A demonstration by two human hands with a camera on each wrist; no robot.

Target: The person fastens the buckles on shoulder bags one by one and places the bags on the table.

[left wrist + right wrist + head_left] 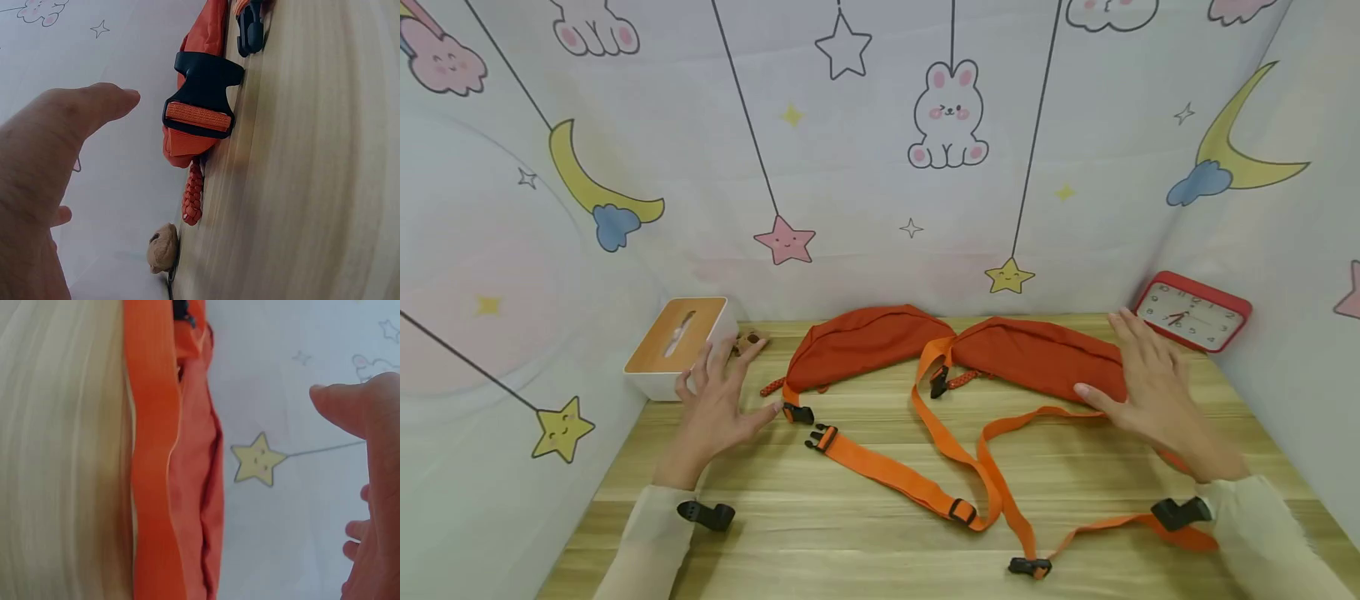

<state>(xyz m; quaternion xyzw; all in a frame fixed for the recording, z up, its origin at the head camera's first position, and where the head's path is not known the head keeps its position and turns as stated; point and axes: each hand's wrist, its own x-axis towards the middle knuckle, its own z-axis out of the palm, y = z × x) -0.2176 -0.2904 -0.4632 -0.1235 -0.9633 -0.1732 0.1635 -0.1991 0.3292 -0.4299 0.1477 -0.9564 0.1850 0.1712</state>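
Note:
Two red-orange waist bags lie along the back of the wooden table, the left one [868, 346] beside the right one [1037, 358]. Spread fingers show on my left hand [715, 412], close to the left bag's black socket buckle [201, 94]. That hand holds nothing. My right hand [1161, 404], also holding nothing, is spread over the right bag's outer end and partly hides it in the head view. Orange straps [887, 473] trail forward from the bags. A pronged buckle [822, 437] lies by the socket, and another black buckle [1030, 567] rests near the front.
At the left stands a white tissue box [643, 385] with a wood-look top, and a small brown animal-head trinket [162, 248] beside it. A red-framed clock [1195, 312] leans at the back right. Printed cloth walls [880, 192] border the table.

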